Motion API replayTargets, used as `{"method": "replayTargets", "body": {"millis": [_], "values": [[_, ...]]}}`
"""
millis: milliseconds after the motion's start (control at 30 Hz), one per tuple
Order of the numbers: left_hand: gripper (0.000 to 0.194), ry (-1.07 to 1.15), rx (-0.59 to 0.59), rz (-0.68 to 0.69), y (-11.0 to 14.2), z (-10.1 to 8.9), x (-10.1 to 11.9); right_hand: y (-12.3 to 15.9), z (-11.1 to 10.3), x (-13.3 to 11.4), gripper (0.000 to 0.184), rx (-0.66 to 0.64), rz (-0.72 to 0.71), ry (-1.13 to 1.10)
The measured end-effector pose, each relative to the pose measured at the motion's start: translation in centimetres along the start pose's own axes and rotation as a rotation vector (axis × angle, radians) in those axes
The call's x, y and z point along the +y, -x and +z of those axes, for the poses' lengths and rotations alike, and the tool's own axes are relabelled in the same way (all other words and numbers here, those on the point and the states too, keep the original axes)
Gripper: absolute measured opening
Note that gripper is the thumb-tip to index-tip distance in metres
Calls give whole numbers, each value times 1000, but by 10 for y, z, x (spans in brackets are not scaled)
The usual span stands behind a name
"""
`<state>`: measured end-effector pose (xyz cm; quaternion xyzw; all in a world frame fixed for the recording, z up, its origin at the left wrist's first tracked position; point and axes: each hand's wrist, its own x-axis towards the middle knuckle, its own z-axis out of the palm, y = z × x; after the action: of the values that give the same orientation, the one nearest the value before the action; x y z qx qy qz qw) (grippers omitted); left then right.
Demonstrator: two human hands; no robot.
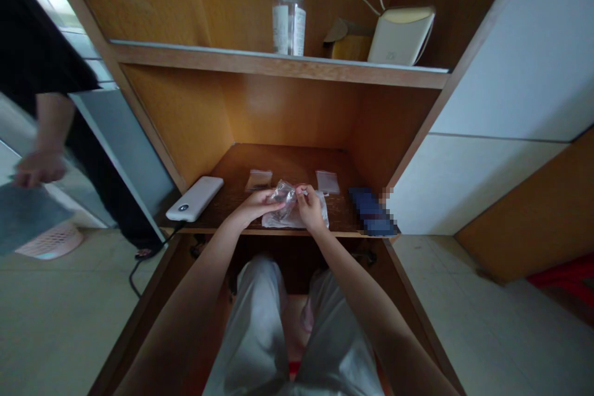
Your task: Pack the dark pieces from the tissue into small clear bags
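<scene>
Between my hands is a small clear plastic bag (284, 195), crinkled and shiny. My left hand (258, 205) grips its left side, thumb and fingers closed on the film. My right hand (308, 206) pinches the bag's upper right edge. What the bag contains is too small to make out. Beneath both hands lies a larger whitish plastic bag (293, 219) on the wooden desk surface. Just behind my left hand is a small zip bag (258, 180) that looks brownish. Another small translucent zip bag (328, 182) lies behind my right hand.
A white power bank (195, 199) with a black cable sits at left, a pixelated blue object (372, 210) at right. The shelf above holds a clear bottle (289, 17) and a cream device (401, 36) with a strap. At far left stands another person (51, 117) holding grey cloth.
</scene>
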<state>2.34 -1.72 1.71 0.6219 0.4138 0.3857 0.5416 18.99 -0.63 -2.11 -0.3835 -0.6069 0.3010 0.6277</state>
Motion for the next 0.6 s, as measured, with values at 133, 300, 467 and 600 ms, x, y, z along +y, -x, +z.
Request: {"method": "replayTargets", "body": {"millis": [133,300,467,600], "values": [[39,-5,74,-7,0,2,-11,0,0,-3,25,11,29,-3],[37,47,138,26,-1,-1,-25,1,3,-8,34,-10,198,-163],[34,157,169,22,2,-1,-26,3,5,-14,35,-275,343,-265],[34,189,131,34,3,1,-24,3,4,-15,34,-308,339,-272]]}}
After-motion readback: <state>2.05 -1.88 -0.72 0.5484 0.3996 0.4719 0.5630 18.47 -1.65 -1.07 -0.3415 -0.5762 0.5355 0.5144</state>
